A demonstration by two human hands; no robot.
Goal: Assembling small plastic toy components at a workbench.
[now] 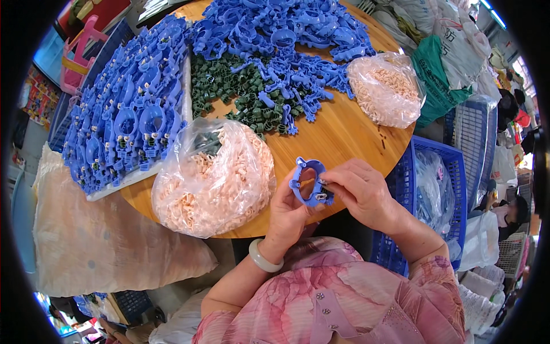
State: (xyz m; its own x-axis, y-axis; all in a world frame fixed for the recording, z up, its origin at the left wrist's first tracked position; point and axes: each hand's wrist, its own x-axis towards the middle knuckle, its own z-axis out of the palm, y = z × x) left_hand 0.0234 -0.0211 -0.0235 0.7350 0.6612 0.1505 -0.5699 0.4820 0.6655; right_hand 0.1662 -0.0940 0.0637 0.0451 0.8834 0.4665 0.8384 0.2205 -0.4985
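Note:
Over the near edge of the table, my left hand (288, 215) grips a blue plastic ring-shaped part (316, 200) between thumb and fingers. The ring is held upright, with small white and dark pieces at its lower right. My right hand (364, 195) is closed in a pinch at the ring's right side; whatever lies between its fingertips is hidden. To the left of my hands sits a clear plastic bag (220, 189) of small peach-coloured pieces. Farther off lie a heap of small dark green parts (226, 83) and small blue arm-shaped parts (312, 77).
At the left, a white-edged tray (123, 184) bears rows of blue ring parts. Loose blue parts (281, 26) heap up at the table's far side. Another bag of peach pieces (385, 89) rests at the right edge. Beside the table stands a blue crate (461, 198).

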